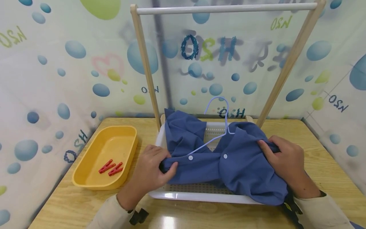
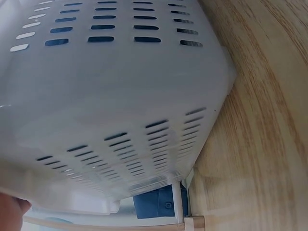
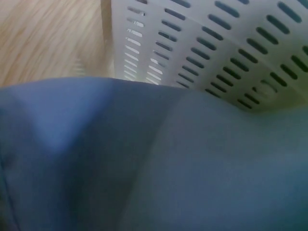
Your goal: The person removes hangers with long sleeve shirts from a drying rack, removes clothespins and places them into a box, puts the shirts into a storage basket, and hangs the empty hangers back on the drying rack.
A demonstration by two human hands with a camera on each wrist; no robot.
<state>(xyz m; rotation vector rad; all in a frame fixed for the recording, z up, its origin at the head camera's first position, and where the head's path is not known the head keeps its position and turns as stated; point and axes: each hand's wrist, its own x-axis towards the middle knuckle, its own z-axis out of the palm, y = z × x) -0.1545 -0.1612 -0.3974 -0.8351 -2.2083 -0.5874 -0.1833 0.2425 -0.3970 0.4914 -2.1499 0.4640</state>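
A dark blue shirt [image 1: 246, 159] with white buttons spreads over a white slotted basket [image 1: 197, 196]. My left hand [image 1: 152, 165] pinches the shirt's buttoned edge at its left end, thumb on top. At the right, my right hand [image 1: 288, 159] grips a fold of the same shirt between thumb and fingers. A lavender hanger [image 1: 207, 142] lies partly within the shirt, its hook standing up and its right arm hidden under cloth. In the right wrist view blue shirt cloth [image 3: 159, 159] fills the lower part. The left wrist view shows mostly the basket's slotted side [image 2: 110, 86].
A yellow tray [image 1: 104, 156] with two red clothespins [image 1: 111, 168] stands left of the basket on the wooden table [image 1: 228, 216]. Behind the basket rises a wooden rack with a white top bar [image 1: 226, 9]. A patterned backdrop [image 1: 174, 82] encloses the table.
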